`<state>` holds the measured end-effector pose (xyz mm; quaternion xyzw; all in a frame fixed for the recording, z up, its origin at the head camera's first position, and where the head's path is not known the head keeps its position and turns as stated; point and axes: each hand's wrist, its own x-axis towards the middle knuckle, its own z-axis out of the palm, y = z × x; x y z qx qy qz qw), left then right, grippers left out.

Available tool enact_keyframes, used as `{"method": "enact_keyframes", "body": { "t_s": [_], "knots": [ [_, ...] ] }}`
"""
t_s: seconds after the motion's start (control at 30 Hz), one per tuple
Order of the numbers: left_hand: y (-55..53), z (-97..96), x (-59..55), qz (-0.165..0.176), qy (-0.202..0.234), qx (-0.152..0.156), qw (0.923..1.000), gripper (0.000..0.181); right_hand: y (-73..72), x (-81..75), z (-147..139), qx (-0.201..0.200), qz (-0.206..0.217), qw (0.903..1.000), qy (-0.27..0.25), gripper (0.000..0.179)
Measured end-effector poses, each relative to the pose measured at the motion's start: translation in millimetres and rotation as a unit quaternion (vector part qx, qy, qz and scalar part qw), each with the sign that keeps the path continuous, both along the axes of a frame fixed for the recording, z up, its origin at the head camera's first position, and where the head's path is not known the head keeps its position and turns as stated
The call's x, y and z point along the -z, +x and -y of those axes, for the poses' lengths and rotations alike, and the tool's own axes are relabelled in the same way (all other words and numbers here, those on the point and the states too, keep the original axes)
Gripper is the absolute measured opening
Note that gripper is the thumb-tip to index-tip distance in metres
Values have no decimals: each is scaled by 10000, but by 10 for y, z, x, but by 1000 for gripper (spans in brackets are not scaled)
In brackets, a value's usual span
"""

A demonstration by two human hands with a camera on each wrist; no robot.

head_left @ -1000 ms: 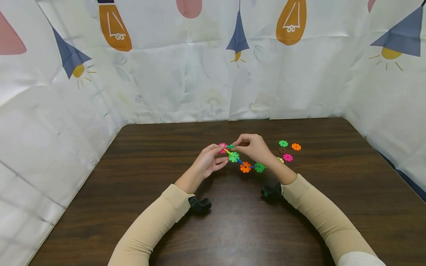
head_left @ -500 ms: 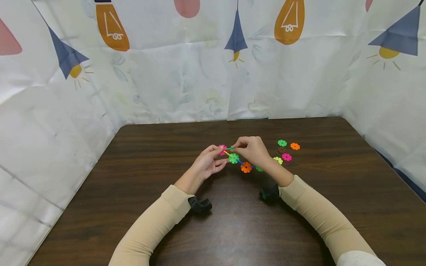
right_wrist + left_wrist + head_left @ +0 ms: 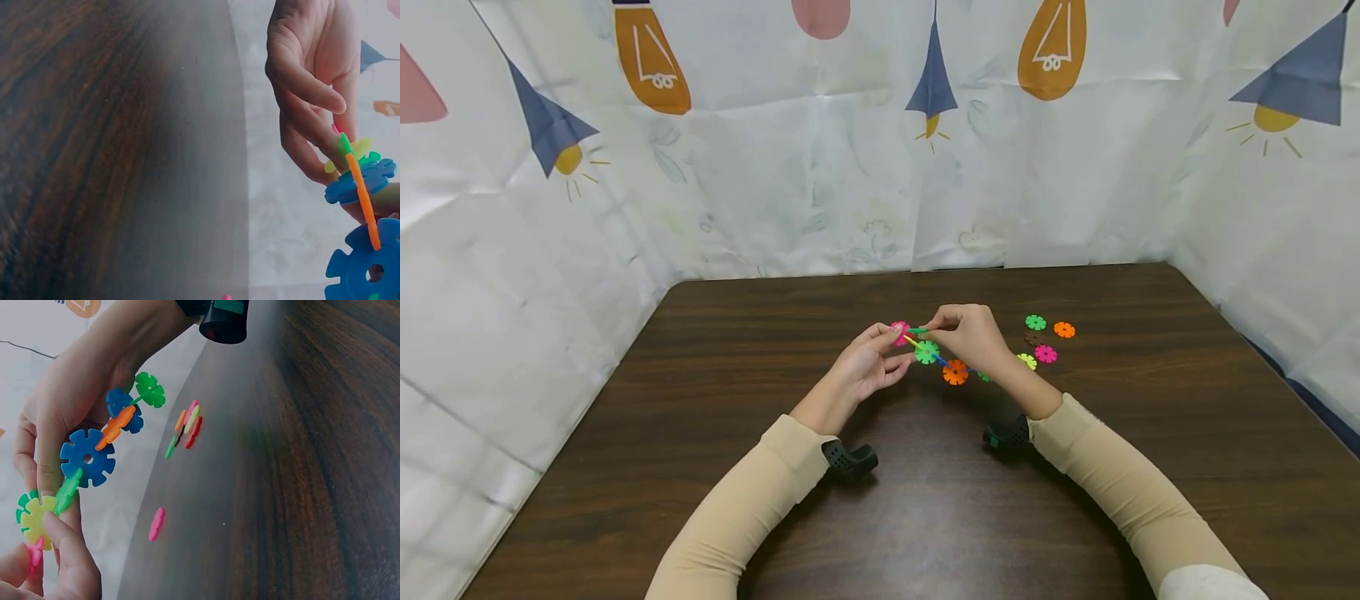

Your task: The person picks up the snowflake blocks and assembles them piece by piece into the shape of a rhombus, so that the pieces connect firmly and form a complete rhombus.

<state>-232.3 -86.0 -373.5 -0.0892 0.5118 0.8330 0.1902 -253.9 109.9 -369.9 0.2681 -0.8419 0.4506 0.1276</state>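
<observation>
A chain of slotted flower-shaped plastic discs hangs between the hands above the table. My left hand pinches its pink disc between thumb and finger, its other fingers spread below. With bent fingertips, my right hand pinches a green disc right beside the pink one. In the left wrist view a yellow disc sits at this end, overlapping that green disc. Down the chain come a light green disc, an orange disc and blue discs. My right forearm partly hides the far end.
Loose discs lie right of the right hand: green, orange, brown, pink and yellow. A red disc shows among them in the left wrist view. A patterned white curtain stands behind the brown table.
Both hands keep their pinch on the chain. The right hand dips slightly and rises again, and the chain's hanging part swings a little up and right, its end going behind the right forearm.
</observation>
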Motion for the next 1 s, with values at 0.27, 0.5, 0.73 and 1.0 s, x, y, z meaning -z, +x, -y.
{"method": "enact_keyframes", "body": {
  "t_s": [0.27, 0.5, 0.73, 1.0],
  "knots": [
    [-10, 3, -2, 7, 6, 102, 9999, 23, -11, -4, -12, -56, -138, 9998, 143, 6],
    [-19, 17, -3, -105, -157, 231, 9996, 24, -28, -53, -79, -446, -185, 9975, 508, 6],
    [-20, 38, -16, -132, -158, 403, 9990, 25, -64, -95, -152, -834, 925, 9898, 684, 19],
    [-8, 42, -34, -125, -347, 567, 9977, 28, -58, -93, -194, -1143, 957, 9852, 847, 23]
  ]
}}
